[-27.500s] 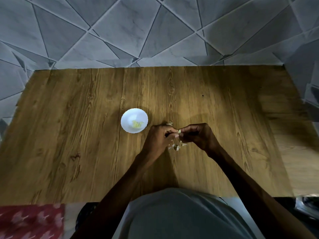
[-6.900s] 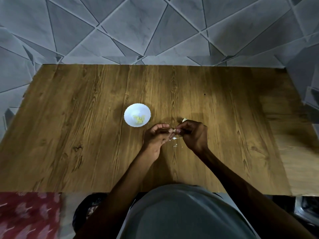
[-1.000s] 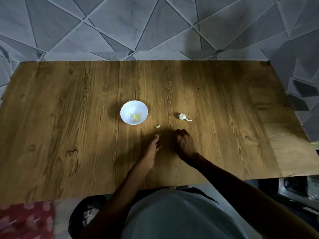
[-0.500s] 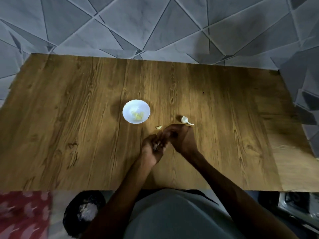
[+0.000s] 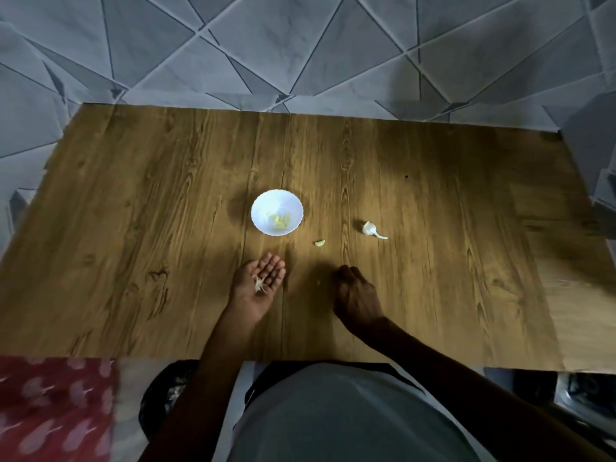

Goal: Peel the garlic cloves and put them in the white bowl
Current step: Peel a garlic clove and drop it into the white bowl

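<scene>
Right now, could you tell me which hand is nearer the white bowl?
Left. The left hand is just short of the white bowl; the right hand is farther right.

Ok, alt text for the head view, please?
Palm up over a wooden table, the left hand carries garlic skins; the right hand curls beside it. Beyond: a white bowl of peeled cloves, a loose peeled clove, an unpeeled clove.

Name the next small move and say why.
Probably the right hand should pick up the peeled clove and drop it in the white bowl: it lies on the table outside the bowl, near that hand, while the left hand carries peel scraps.
</scene>
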Tool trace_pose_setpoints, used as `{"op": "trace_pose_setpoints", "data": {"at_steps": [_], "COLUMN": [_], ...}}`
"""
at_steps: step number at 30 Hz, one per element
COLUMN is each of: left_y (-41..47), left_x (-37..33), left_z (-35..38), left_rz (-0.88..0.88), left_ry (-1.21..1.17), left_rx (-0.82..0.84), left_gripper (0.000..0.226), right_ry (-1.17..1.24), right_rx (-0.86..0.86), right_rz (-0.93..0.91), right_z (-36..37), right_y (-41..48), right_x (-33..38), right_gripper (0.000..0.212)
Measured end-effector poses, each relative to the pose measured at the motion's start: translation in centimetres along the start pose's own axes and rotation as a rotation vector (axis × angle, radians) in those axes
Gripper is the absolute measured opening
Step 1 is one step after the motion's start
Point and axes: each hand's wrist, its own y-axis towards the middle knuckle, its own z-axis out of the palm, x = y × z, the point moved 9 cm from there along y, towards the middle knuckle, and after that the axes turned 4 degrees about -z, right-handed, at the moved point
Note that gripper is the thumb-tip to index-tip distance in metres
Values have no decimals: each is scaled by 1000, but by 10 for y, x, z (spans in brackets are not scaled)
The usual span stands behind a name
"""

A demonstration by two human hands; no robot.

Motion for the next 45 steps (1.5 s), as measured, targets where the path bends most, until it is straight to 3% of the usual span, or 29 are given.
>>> {"op": "trace_pose_setpoints", "data": {"at_steps": [2,8,14,16,19,21,26,33,35,40,45], "left_y": [-2,-9,-7,-9,-13,-16,-16,-10,-9,-7,-8], "left_x": [-3,-1,11,19,27,35,48,47,48,49,51], "left_z": [-3,5,10,15,20,22,32,37,38,40,41], "left_rz": [2,9,-19,-31,-60,-112,-234,-252,-254,-246,-247], "left_ry": [13,81,133,124,83,11,-174,-207,-207,-200,-146], "left_rx": [2,31,27,43,48,62,144,191,201,210,210], "left_gripper": [35,33,32,32,31,30,27,32,32,34,40], "right_ry": [40,-83,-196,-135,-26,9,-22,-98,-46,16,17], "right_rx": [-43,21,63,47,-10,20,89,151,82,-139,-89], "right_rz": [-63,-551,-655,-555,-236,-168,-425,-471,-384,185,276], "right_z": [-11,15,0,-9,-25,-21,1,1,-14,-27,-1], "right_y": [16,21,-32,-24,3,18,35,-25,-24,-8,-24], "right_x": [16,61,-1,-9,-31,-29,30,-20,-27,-73,-38], "right_gripper": [23,33,26,25,34,44,39,44,44,36,46]}}
